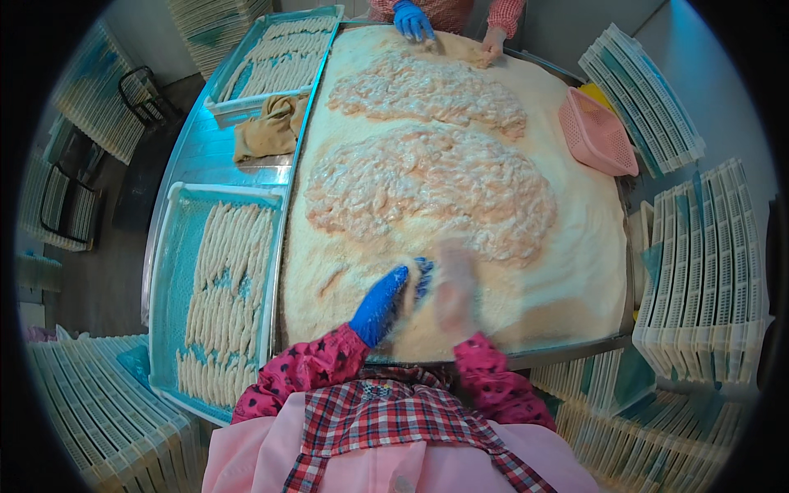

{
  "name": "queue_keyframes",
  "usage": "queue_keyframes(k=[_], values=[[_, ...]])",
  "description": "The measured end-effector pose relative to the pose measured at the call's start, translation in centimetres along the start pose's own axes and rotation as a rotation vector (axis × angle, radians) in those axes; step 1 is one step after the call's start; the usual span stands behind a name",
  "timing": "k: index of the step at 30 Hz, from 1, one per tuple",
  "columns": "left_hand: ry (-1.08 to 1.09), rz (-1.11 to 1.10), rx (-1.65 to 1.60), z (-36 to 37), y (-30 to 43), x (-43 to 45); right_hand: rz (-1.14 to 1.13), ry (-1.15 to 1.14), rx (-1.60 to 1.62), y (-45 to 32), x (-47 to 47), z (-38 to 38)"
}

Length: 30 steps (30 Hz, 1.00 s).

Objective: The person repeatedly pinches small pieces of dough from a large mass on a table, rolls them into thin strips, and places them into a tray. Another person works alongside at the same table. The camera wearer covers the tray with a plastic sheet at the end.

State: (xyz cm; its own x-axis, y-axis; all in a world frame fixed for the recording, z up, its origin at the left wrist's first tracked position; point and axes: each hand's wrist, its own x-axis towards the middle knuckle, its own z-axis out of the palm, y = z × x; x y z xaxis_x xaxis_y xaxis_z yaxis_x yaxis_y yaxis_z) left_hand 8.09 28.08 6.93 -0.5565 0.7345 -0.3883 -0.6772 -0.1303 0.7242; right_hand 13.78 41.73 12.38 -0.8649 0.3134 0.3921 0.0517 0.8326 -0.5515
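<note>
My left hand (383,302), in a blue glove dusted with crumbs, has a coated strip of raw meat (409,288) against its fingers and palm. Bare and motion-blurred, my right hand (455,289) is just right of it; its fingers cannot be made out. Both are over a deep bed of pale breading crumbs (573,259) at the near edge of the table. Beyond them lies a large mound of raw, wet meat strips (431,185), partly dusted. Another mound (431,89) lies farther back. One thin strip (333,280) rests in the crumbs left of my glove.
On the left, a tray (161,271) holds rows of coated strips; a second such tray (212,105) stands behind a brown cloth (268,132). A pink basket (595,132) sits at the right edge. Stacked trays (703,277) flank the table. A co-worker's hands (413,21) work at the far side.
</note>
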Motion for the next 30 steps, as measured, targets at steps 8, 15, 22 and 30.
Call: queue_keyframes(k=[8,15,22,30], values=[[0.059,0.401,-1.249,4.0,-1.1,2.3,-0.249,-0.192,0.475,-4.2,3.0,2.4],[-0.007,0.28,-0.78,-6.9,8.9,1.3,0.187,0.029,-0.297,6.6,11.1,-5.9],[1.119,0.885,-0.014,-31.1,19.7,0.7,0.048,-0.088,-0.536,13.8,11.2,-7.0],[0.771,0.434,0.264,-45.7,17.6,0.8,0.039,-0.161,-0.542,14.1,12.5,-7.0]])
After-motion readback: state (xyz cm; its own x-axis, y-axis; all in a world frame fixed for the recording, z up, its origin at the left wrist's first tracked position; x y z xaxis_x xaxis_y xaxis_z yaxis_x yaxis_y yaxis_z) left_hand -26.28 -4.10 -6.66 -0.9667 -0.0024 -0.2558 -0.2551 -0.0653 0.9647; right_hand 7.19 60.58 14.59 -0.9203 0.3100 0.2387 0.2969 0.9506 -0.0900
